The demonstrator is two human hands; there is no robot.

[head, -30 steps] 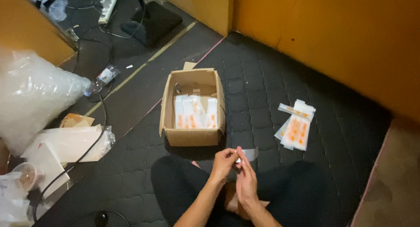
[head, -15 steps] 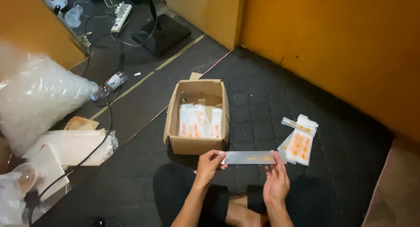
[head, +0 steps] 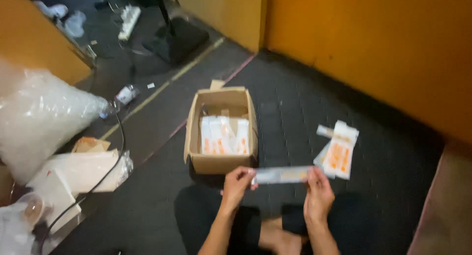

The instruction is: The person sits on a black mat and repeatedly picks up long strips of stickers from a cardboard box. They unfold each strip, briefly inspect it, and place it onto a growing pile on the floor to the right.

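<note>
the person sits on a dark quilted floor mat, and both hands are in front of the knees. the left hand and the right hand hold one long narrow strip between them, pale and a little shiny, stretched out almost level. the grip of the left hand is closed on the left end of the strip, thumb and fingers pinched together around it. the grip of the right hand is closed on the right end in the same way. the strip is in the air, just in front of the near wall of an open cardboard box.

inside the box lie flat white packets with orange marks, side by side. to the right of the box, near the right hand, a small pile of similar white and orange packets rests on the mat; it does not touch the strip, as far as the blur lets me see.

on the left side there is a big clear plastic bag, some white sheets in plastic and a black cable. further away a black stand base and a white power strip are on the floor. orange walls close the scene behind.
</note>
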